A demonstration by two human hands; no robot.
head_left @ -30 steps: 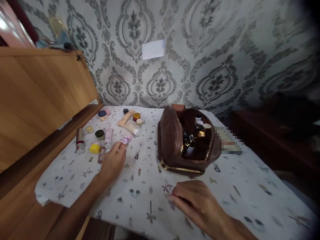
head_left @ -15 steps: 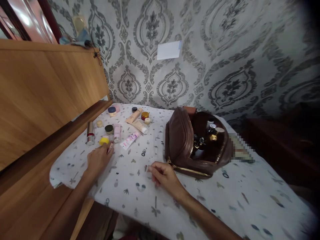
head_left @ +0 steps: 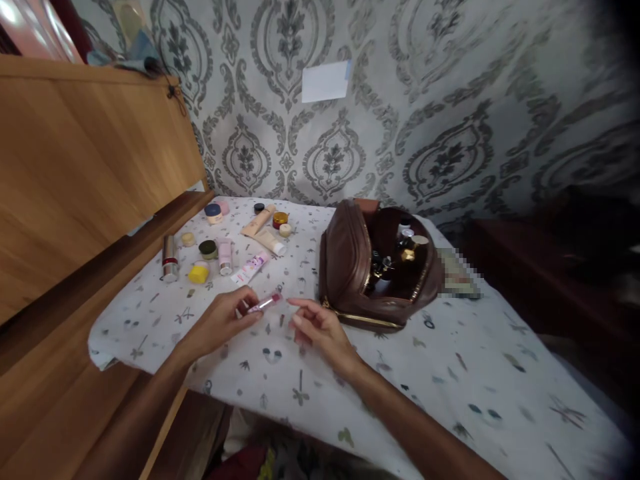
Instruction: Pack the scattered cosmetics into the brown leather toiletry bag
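My left hand [head_left: 220, 322] pinches a small pink tube with a dark red end [head_left: 266, 303] and holds it just above the patterned tablecloth [head_left: 450, 373]. Close to the tube's right, my right hand [head_left: 315, 325] hovers with its fingers loosely apart and nothing in it. A brown leather cosmetic bag [head_left: 350, 267] stands open beyond my right hand, with several small bottles [head_left: 407, 243] inside.
Several jars and tubes lie at the table's far left: a yellow jar [head_left: 199, 273], a silver cylinder [head_left: 170, 258], a white-pink tube [head_left: 249, 268], a beige tube [head_left: 259, 220]. A wooden headboard [head_left: 90, 167] runs along the left. Patterned wallpaper is behind.
My left hand picked the pink tube from beside the jars and brought it rightward to the middle. My right hand moved up and left to meet it.
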